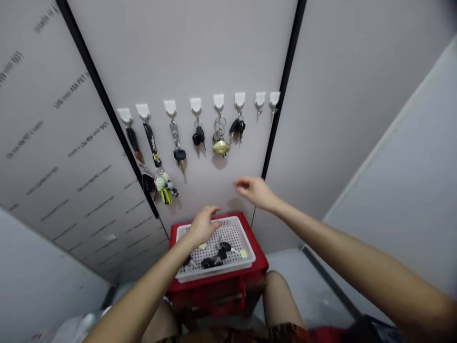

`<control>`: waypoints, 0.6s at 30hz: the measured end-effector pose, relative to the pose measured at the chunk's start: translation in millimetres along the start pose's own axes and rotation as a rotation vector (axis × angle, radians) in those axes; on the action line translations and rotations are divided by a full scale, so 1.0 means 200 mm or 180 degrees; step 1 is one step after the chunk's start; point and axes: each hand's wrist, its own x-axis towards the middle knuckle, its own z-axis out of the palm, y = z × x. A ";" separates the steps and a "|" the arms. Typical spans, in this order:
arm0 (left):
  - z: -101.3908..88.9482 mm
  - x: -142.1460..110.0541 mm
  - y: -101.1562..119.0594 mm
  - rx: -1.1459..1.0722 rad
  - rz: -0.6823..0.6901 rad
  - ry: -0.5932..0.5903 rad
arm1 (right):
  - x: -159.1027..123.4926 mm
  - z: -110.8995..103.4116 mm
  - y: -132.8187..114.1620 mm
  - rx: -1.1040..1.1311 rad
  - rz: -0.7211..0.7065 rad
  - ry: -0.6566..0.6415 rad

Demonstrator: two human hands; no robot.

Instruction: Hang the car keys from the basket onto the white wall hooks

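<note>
A row of white wall hooks (218,101) runs across the grey panel. Several carry key bunches, among them one with a brass tag (221,147) and one with a yellow-green charm (165,188); the two rightmost hooks (267,99) hang bare. Below, a white perforated tray (250,252) rests on a red stool (262,264) and holds several dark keys (217,255). My left hand (203,224) hovers over the tray's far side, fingers curled, nothing visible in it. My right hand (255,191) is raised in front of the wall below the hooks, fingers loosely apart and blurred.
Black vertical strips (282,90) frame the hook panel. A printed grey sheet (64,143) covers the wall to the left. A pale wall (410,166) closes the right side. My knees (278,295) flank the stool, with grey floor (307,281) beside them.
</note>
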 end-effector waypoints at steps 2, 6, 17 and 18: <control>0.11 -0.11 -0.11 0.0130 -0.0227 -0.0542 | -0.17 0.16 0.04 -0.0192 -0.0273 -0.1191; 0.25 -0.21 -0.21 0.0489 -0.0378 -0.1117 | -0.37 0.37 0.09 -0.0778 -0.0524 -0.2178; 0.24 -0.20 -0.26 0.0891 -0.0891 -0.1028 | -0.38 0.53 0.10 -0.1166 -0.0224 -0.2093; 0.23 -0.19 -0.27 0.0866 -0.0928 -0.0989 | -0.37 0.52 0.10 -0.1166 -0.0177 -0.2064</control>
